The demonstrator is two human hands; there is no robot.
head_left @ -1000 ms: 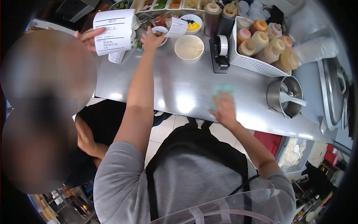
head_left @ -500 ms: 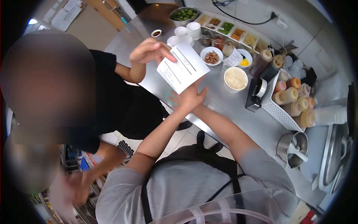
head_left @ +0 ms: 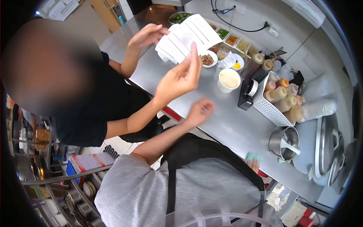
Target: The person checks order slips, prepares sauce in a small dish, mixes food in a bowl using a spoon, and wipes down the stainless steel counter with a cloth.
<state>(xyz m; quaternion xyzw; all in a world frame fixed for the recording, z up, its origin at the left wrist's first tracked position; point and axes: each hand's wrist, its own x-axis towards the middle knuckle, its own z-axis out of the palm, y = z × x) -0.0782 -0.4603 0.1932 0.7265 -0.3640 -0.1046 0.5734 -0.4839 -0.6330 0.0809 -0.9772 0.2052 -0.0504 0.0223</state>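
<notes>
My left hand (head_left: 200, 112), slightly blurred, is held over the front edge of the steel counter (head_left: 228, 121) with its fingers curled in. I see nothing in it. Farther right, my right hand (head_left: 255, 165) presses a green cloth (head_left: 253, 157) against the counter's edge; my apron and body hide the rest of that arm. In front of me, a co-worker's hand (head_left: 179, 77) and the same person's other hand (head_left: 148, 35) hold several white paper slips (head_left: 189, 38). A white tub (head_left: 229, 80) of pale food stands beyond my left hand.
A bowl of brown pieces (head_left: 208, 59), a white basket of squeeze bottles (head_left: 278, 98), a black dispenser (head_left: 246, 94) and a steel pot (head_left: 283, 143) stand along the counter. The co-worker in black (head_left: 90, 102) is close on my left. Shelves (head_left: 60, 196) are behind that person.
My right hand has moved with the green cloth from the left to the right along the counter. My left hand has curled. The co-worker's second hand has come up to the papers.
</notes>
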